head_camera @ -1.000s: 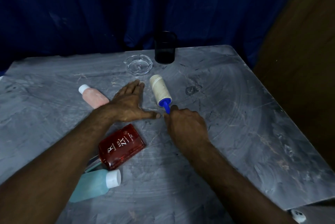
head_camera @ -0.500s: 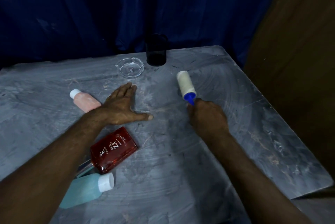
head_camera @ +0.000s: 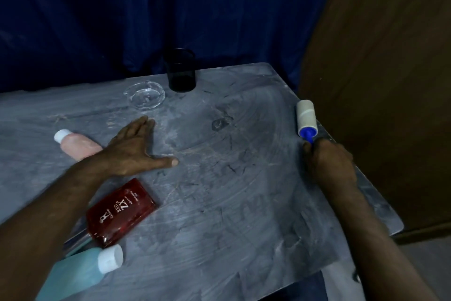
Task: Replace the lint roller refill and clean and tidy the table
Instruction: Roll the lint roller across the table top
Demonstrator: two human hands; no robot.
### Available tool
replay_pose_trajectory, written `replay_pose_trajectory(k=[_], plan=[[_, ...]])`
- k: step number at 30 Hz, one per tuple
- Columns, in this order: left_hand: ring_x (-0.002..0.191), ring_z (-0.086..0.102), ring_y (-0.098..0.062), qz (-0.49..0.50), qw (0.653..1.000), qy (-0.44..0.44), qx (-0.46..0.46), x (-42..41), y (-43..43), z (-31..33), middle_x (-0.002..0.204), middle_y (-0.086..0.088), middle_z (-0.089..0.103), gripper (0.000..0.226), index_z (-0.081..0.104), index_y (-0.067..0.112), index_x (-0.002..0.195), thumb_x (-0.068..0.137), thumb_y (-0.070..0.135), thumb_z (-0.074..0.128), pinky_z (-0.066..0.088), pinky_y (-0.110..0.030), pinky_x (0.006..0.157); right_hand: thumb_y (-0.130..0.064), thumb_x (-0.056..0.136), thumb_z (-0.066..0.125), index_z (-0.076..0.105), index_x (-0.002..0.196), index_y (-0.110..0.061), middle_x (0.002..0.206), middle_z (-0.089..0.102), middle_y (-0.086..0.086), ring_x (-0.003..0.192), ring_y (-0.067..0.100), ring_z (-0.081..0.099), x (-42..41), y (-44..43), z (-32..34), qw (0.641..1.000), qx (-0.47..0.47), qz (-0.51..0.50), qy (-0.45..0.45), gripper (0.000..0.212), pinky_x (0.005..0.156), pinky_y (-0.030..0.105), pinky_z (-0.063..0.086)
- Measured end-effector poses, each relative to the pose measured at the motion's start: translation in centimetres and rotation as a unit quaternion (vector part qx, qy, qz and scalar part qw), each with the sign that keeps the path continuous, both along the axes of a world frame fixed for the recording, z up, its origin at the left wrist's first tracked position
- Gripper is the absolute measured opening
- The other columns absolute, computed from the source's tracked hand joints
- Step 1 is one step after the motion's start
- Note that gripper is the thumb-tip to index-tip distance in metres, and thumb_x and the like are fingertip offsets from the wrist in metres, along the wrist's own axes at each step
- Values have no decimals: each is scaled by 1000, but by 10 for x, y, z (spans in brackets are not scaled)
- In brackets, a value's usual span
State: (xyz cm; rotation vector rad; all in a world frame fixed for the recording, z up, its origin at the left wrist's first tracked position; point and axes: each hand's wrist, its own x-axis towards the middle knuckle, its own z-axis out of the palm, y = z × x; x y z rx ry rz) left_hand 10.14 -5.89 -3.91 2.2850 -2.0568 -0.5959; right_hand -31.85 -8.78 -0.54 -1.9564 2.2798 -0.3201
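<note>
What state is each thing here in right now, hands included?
Lint roller: at the right edge of the table, handle held.
Right hand: grips the roller's handle.
Left hand: flat on the table, fingers straight.
Pink bottle: lying down, capped.
Red bottle: lying flat.
Blue bottle: lying down, capped.
Glass ashtray: upright, looks empty.
Black cup: upright.

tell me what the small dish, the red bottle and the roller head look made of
Small dish: looks like clear glass, glossy; the table shows through and its thick rim catches highlights.
Red bottle: probably translucent plastic or glass, shiny, with pale printed lettering.
Lint roller head: matte off-white paper sheets on a blue plastic core, it seems.
</note>
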Motion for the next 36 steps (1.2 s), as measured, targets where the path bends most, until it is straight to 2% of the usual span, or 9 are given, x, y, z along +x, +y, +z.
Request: replay_pose_trajectory(k=[4, 7, 12, 16, 22, 25, 30, 36], plan=[[165, -8, -16, 2, 1000, 5, -5, 1, 0, -1, 179, 3, -11, 162, -5, 28, 169, 40, 116, 38, 0, -33, 130, -43, 106, 45, 62, 111, -6, 95, 64, 13, 85, 26, 58, -15, 3, 3, 999, 14, -40, -5, 41, 74, 39, 47], [165, -7, -17, -1, 1000, 4, -7, 2, -1, -2, 179, 3, -10, 161, -4, 28, 169, 41, 116, 38, 0, -35, 131, -47, 106, 44, 62, 113, -8, 95, 63, 12, 84, 25, 56, -22, 5, 5, 998, 26, -61, -13, 43, 71, 36, 41], [165, -5, -18, -3, 1000, 3, -12, 2, -1, -3, 179, 3, -9, 162, -2, 27, 170, 41, 116, 38, 2, -37, 132, -47, 106, 45, 61, 109, -9, 80, 54, 3, 77, 20, 53, -25, 8, 5, 997, 34, -71, -13, 42, 68, 35, 40], [165, -4, -18, 0, 1000, 7, -16, 2, 0, -1, 179, 4, -8, 162, 0, 28, 170, 39, 115, 38, 2, -38, 132, -48, 106, 45, 61, 115, -9, 92, 60, 9, 82, 21, 57, -22, 7, 4, 997, 42, -62, -1, 43, 69, 35, 42], [165, -4, -17, 1, 1000, 5, -13, 1, 1, -1, 179, 5, -9, 162, -2, 29, 170, 39, 116, 38, 3, -37, 132, -45, 106, 45, 60, 116, -9, 91, 58, 7, 80, 20, 56, -13, 6, 5, 999, 36, -33, 15, 40, 69, 35, 43], [165, -5, -17, 2, 1000, 7, -13, 1, 1, 0, 179, 6, -9, 161, -3, 30, 169, 40, 116, 39, 3, -37, 131, -41, 108, 42, 60, 118, -7, 99, 63, 11, 89, 25, 60, -1, 5, 7, 999, 34, 8, 29, 40, 79, 40, 50], [165, -7, -17, 4, 1000, 2, -5, 0, 2, 1, 179, 4, -11, 162, -5, 29, 169, 40, 116, 38, 2, -37, 132, -40, 108, 42, 61, 123, -5, 114, 66, 18, 104, 33, 62, 27, 1, 7, 998, 32, 47, 22, 42, 91, 42, 48], [165, -8, -16, 7, 1000, 14, -1, 0, 2, 1, 178, 6, -13, 165, -6, 30, 169, 37, 117, 38, 1, -36, 131, -43, 107, 44, 62, 127, -8, 115, 69, 17, 104, 34, 67, 72, -7, 2, 995, 28, 81, 45, 44, 81, 36, 48]])
